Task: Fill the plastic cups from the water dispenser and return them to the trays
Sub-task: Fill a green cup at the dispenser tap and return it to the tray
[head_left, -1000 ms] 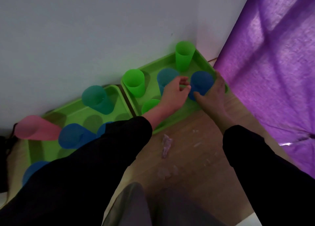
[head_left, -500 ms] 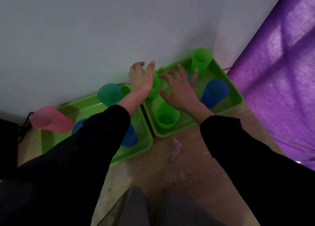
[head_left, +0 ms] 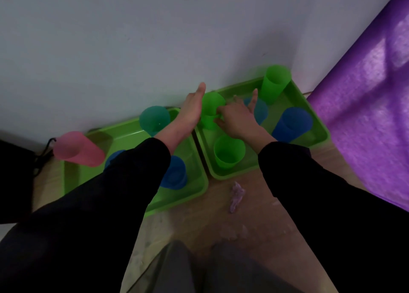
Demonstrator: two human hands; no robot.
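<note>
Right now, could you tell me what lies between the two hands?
A green cup, standing in the right tray, with the left hand and right hand either side; head view.

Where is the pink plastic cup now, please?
Head view, far left: the pink plastic cup sits on the left green plastic tray, at its outer end, near the wall.

You faced a plain pale grey wall [head_left: 132,49] on the far side, which met a light wooden floor [head_left: 254,215]. On your right was a purple curtain [head_left: 365,115] with brighter patches of light across it. A black object [head_left: 13,171] stood at the left edge. The room was dim.
</note>
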